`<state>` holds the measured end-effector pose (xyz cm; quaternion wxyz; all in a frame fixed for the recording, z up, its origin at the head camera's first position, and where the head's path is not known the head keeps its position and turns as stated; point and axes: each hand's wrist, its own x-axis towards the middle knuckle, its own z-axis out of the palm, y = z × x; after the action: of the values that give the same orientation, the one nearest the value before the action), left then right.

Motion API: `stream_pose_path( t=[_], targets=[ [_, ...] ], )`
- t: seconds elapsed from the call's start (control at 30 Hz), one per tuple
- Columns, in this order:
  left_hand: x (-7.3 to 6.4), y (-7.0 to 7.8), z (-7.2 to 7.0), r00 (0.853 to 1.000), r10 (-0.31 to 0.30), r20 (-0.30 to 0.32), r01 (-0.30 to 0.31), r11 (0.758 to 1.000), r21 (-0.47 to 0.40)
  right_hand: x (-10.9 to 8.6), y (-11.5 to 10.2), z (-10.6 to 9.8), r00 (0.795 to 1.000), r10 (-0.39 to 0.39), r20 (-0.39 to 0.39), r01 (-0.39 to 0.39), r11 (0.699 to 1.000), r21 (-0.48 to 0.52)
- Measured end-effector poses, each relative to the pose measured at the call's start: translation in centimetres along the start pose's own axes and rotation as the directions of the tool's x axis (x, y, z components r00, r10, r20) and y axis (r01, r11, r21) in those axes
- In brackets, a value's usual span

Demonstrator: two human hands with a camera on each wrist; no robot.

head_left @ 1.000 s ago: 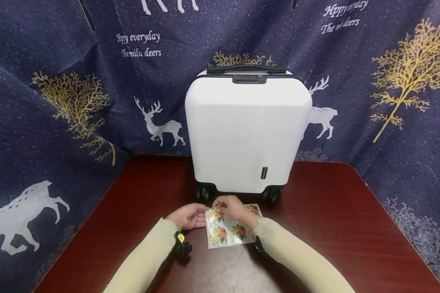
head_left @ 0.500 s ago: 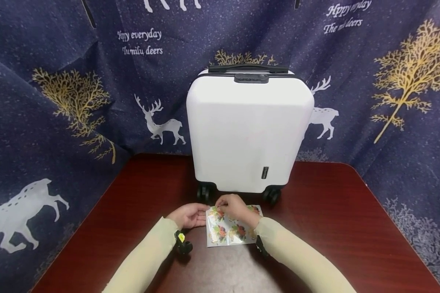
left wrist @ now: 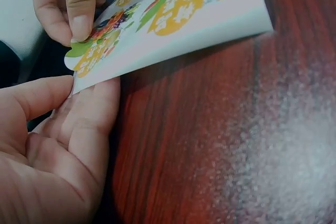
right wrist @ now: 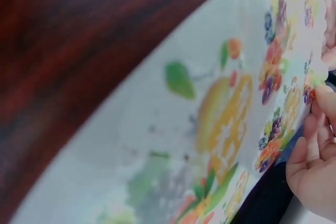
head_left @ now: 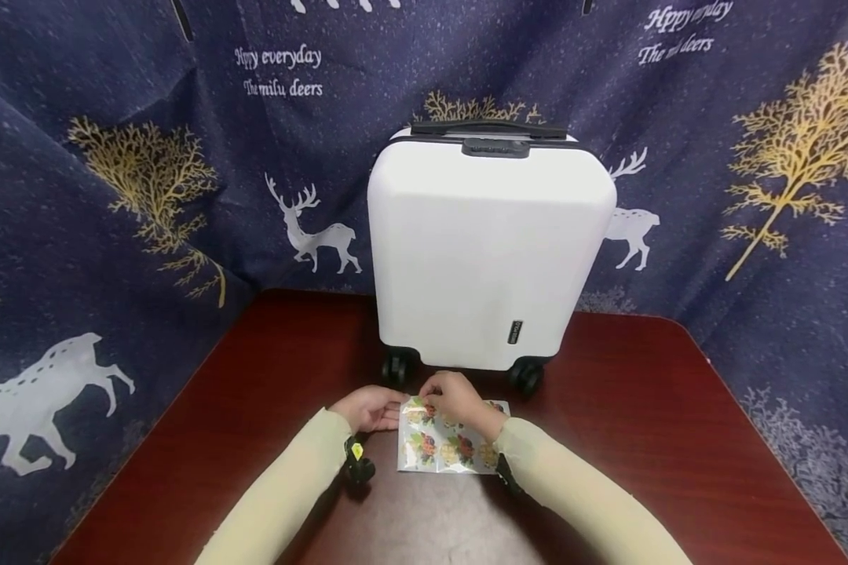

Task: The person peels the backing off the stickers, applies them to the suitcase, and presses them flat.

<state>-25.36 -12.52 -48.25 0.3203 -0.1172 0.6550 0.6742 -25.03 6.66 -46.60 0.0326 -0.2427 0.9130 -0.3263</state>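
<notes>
Since a second ago, the fruit sticker sheet (head_left: 438,449) has turned slightly: its near edge, slanted then, now runs almost level across the head view, and both hands have stayed with it. Nearest come two pale yellow sleeves (head_left: 279,494), reaching in over the reddish-brown desk (head_left: 622,416). Beyond them, the sheet is at the middle of the desk. The left hand (head_left: 369,409) pinches its far left corner, thumb above and fingers beneath; the right hand (head_left: 457,398) pinches its far edge close to that corner. Just behind the sheet, a white hard-shell suitcase (head_left: 491,259) stands upright on black wheels (head_left: 526,377). Farthest back hangs a dark blue cloth (head_left: 374,86) printed with white deer and golden trees.
</notes>
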Motion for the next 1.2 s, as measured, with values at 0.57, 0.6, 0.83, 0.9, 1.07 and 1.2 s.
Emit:
stream_pose_path(
  t=[0.57, 0.6, 0.83, 0.9, 1.07, 1.2],
  targets=[
    [0.1, 0.4, 0.6, 1.0, -0.023, 0.004, 0.023, 1.0, 0.004, -0.8, 0.4, -0.4, 1.0, 0.014, -0.006, -0.014, 0.999, 0.033],
    [0.1, 0.4, 0.6, 1.0, -0.024, 0.006, 0.024, 1.0, 0.005, -0.8, 0.4, -0.4, 1.0, 0.011, -0.003, -0.011, 1.0, 0.029],
    [0.0, 0.2, 0.0, 0.999, -0.026, 0.019, 0.026, 1.0, 0.0, -0.7, 0.3, -0.3, 1.0, -0.002, 0.011, 0.001, 0.999, 0.043],
    [0.0, 0.2, -0.1, 0.999, -0.031, 0.019, 0.031, 1.0, -0.004, -0.8, 0.2, -0.3, 1.0, 0.003, 0.012, -0.003, 0.999, 0.046],
    [0.0, 0.2, -0.4, 0.999, -0.03, 0.016, 0.03, 0.999, -0.012, -0.8, 0.0, -0.3, 1.0, 0.013, 0.023, -0.014, 0.999, 0.051],
    [0.0, 0.1, -0.5, 1.0, -0.027, 0.014, 0.027, 1.0, -0.015, -0.8, -0.1, -0.2, 1.0, 0.007, 0.027, -0.009, 0.999, 0.049]
  ],
)
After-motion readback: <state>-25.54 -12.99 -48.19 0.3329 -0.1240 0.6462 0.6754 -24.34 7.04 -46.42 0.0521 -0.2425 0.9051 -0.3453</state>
